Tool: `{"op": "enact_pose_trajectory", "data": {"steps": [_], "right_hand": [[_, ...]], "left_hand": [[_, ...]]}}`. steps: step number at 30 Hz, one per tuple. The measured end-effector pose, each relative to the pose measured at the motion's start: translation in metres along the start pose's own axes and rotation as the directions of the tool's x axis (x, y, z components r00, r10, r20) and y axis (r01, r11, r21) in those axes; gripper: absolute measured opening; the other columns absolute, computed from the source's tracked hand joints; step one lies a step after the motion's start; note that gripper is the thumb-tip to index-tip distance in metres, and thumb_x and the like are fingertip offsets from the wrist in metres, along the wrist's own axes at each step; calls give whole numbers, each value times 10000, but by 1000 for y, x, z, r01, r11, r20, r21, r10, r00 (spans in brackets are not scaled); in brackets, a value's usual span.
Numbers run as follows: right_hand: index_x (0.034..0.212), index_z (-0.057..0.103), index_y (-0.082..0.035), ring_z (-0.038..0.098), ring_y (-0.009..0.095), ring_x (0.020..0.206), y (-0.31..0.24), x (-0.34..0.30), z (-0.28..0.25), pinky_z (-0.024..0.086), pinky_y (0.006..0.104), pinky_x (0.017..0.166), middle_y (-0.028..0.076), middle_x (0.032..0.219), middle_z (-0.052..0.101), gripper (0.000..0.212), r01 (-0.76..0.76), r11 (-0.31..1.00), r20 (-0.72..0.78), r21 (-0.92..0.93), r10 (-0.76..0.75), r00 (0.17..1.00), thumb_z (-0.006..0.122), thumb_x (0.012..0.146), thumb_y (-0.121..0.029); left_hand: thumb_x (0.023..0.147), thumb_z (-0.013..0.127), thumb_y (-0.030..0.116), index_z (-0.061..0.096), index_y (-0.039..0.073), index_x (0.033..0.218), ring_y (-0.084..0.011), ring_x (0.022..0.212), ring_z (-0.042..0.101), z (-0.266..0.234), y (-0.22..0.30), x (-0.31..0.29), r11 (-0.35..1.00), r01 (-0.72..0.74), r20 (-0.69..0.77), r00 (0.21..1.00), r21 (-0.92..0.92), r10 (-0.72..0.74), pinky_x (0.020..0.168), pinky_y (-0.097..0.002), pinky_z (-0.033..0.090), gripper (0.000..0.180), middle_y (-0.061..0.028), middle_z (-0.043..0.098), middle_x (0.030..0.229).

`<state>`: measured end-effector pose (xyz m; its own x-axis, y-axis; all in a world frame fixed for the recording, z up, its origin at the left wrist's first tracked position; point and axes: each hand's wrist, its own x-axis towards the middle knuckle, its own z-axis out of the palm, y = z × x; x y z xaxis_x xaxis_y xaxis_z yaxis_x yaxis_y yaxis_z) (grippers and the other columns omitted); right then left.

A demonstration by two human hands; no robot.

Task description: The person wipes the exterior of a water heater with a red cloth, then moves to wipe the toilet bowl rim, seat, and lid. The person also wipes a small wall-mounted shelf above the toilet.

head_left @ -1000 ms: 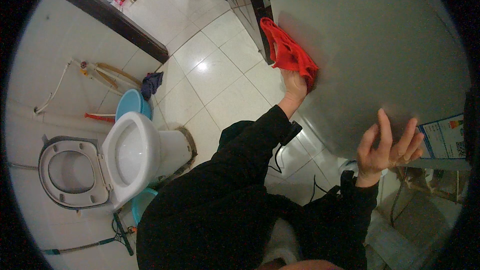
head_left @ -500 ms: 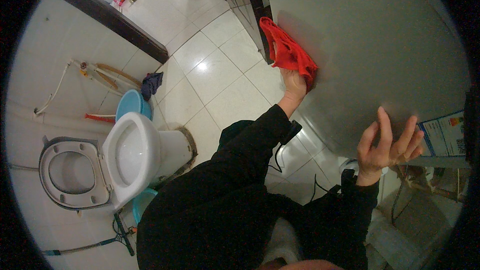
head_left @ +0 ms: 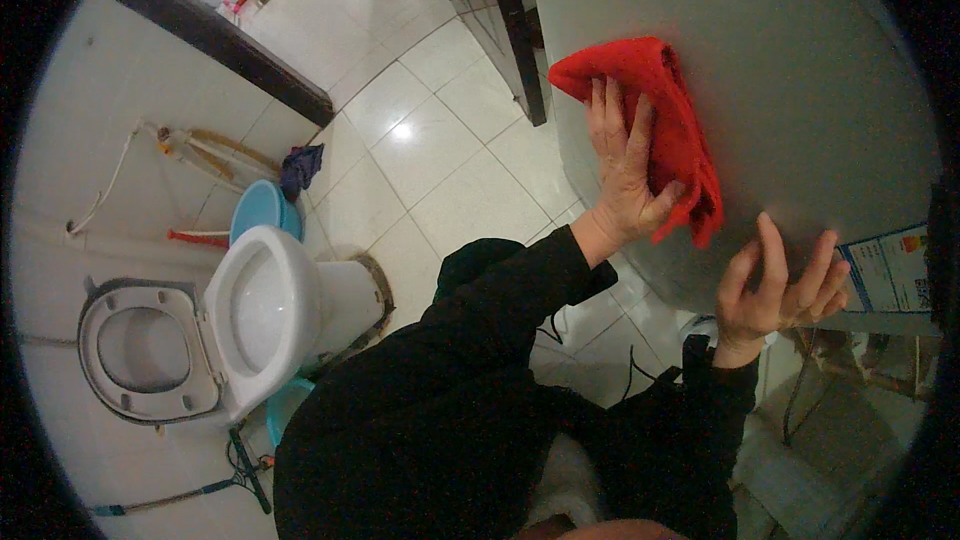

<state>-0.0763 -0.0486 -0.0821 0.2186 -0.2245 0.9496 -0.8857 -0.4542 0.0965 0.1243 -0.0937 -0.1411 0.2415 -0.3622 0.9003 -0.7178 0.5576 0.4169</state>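
Note:
My left hand (head_left: 627, 165) presses a folded red cloth (head_left: 680, 130) against the smooth grey side of a large appliance (head_left: 790, 90). Its fingers lie stretched over the cloth's left part, with the thumb at the lower part, so the cloth is held between hand and panel. Lower and to the right, my right hand (head_left: 770, 290) is spread at the same grey surface, fingers apart and nothing in them. Just beside its fingertips is a printed blue-and-white label (head_left: 885, 270) on the panel. Whether all the right fingertips touch the surface I cannot tell.
At left stands a white toilet (head_left: 262, 310) with its seat (head_left: 135, 340) raised. Behind it are a blue basin (head_left: 262, 208) and a dark cloth (head_left: 300, 170). A squeegee-like tool (head_left: 245, 470) lies lower left. A dark door edge (head_left: 515, 40) stands beside the appliance; cables trail on the tiles.
My left hand has moved the red cloth rightward across the grey panel from near its left edge, and the cloth lies more spread. My right hand has stayed in nearly the same place.

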Motion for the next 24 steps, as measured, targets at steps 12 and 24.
{"op": "enact_pose_trajectory", "data": {"steps": [12,24], "right_hand": [[1114,755,-298,275,314,1509,2,-1,-2,54,426,1258,123,1506,506,247,6,1000,1,7,-6,1000,669,898,-216],[1096,760,-296,286,304,1504,0,0,-1,61,427,1257,118,1503,510,251,2,1000,-5,11,-2,1000,679,880,-197]], "left_hand": [[1003,472,589,318,57,1520,-295,1411,347,19,-137,-84,803,490,100,868,-340,-487,1173,-435,276,757,-122,366,1515],[1031,437,469,311,24,1532,-396,1464,265,17,-118,-75,763,541,-19,811,-354,-585,1211,-420,196,682,-213,272,1579]]}}
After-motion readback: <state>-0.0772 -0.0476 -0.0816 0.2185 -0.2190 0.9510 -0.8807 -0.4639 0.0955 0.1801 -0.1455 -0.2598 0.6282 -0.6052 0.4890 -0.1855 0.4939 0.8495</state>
